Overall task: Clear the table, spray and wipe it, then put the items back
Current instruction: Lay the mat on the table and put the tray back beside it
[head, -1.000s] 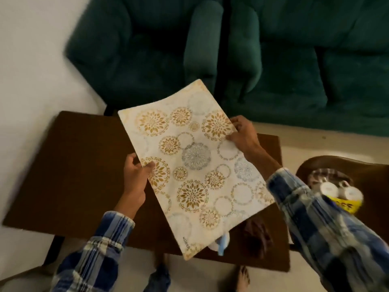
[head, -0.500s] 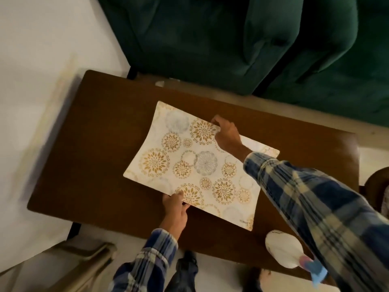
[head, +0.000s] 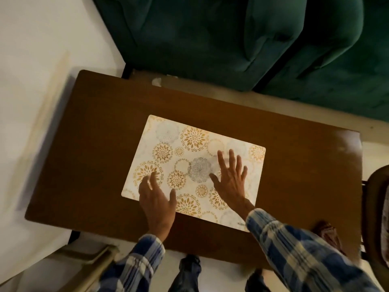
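A white placemat [head: 189,148] with gold and grey flower rings lies flat in the middle of the brown wooden table [head: 94,144]. My left hand [head: 156,199] rests on the mat's near left part with fingers spread and straight. On the mat's right half lies my right hand [head: 230,178], palm down, fingers fanned out. Neither hand holds anything. A dark patterned cloth [head: 328,234] lies on the table's near right corner, partly behind my right sleeve.
A green sofa [head: 231,39] stands just beyond the table's far edge. A white wall [head: 31,81] runs along the left. At the right edge stands a dark round chair or stool [head: 376,207]. My legs are below the table's near edge.
The placemat went from held in the air to lying flat on the table. Both hands let go of its edges and now lie spread on top. The spray bottle is out of view.
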### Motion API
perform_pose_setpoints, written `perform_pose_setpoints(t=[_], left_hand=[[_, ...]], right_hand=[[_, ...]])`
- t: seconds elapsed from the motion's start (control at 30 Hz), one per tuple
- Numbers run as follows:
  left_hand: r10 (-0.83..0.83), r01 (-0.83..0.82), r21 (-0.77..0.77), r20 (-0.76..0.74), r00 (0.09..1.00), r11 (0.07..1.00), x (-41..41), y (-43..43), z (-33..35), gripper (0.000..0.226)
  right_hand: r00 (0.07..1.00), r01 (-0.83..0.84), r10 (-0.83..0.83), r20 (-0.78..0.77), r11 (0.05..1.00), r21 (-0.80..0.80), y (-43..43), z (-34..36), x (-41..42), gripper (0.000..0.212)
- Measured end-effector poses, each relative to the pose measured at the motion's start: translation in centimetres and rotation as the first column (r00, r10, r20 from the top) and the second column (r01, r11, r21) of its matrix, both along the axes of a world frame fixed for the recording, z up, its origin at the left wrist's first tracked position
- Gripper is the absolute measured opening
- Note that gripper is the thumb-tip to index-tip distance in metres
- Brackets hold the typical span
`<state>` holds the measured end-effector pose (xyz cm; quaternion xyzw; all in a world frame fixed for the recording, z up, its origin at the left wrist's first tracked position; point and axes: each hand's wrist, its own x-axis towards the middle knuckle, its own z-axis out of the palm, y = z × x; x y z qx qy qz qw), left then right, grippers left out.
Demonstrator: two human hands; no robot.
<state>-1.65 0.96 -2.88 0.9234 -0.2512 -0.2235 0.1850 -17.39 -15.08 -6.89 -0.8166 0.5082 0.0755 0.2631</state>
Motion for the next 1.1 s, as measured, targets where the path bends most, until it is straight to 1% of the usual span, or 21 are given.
perform_pose_setpoints(t=[0.03,0.1,0.13,0.2,0.3,0.5,0.8,0.97,1.1], left_hand=[[-0.138,0.138,0.05,-0.005,0.99,0.989,1.0,-0.8,-0.5,0.088],[-0.373,0.376,0.123,-0.043,0.927,0.919,3.0,-2.2,-2.0,0.096],[-0.451,0.455,0.16,-0.064,0.89,0.876,3.9,-2.8,-2.6,0.098],[-0.521,0.535,0.241,-0.124,0.845,0.81,5.2,-3.4,-3.4,0.1],[-0.523,0.546,0.287,-0.159,0.837,0.787,5.7,-3.7,-3.8,0.104],[-0.493,0.522,0.275,-0.17,0.853,0.808,5.2,-3.9,-3.6,0.106],[-0.491,0.519,0.285,-0.168,0.855,0.806,5.1,-4.1,-3.0,0.104],[-0.527,0.531,0.248,-0.089,0.845,0.81,4.1,-4.9,-0.2,0.09],[-0.504,0.514,0.125,-0.103,0.858,0.849,0.8,-7.8,4.3,0.077]], right_hand=[[0.999,-0.01,0.011,-0.035,1.0,0.019,0.6,-0.5,-0.7,0.085],[0.997,-0.041,0.042,-0.061,0.999,0.025,0.8,-1.3,-1.4,0.087],[0.997,-0.054,0.055,-0.058,0.998,0.024,0.5,-1.4,-1.4,0.087],[0.995,-0.076,0.077,-0.059,0.997,0.021,-0.3,-1.5,-1.2,0.087],[0.994,-0.094,0.095,-0.063,0.995,0.02,-1.1,-1.5,-0.8,0.087],[0.99,-0.113,0.115,-0.078,0.993,0.024,-1.5,-1.5,-0.8,0.09],[0.99,-0.105,0.109,-0.094,0.994,0.043,-1.5,-0.8,-0.5,0.092],[0.996,-0.075,0.078,-0.035,0.994,0.082,-1.9,2.7,-1.2,0.088],[0.999,0.005,-0.009,0.041,0.994,0.11,-3.3,8.2,-4.6,0.084]])
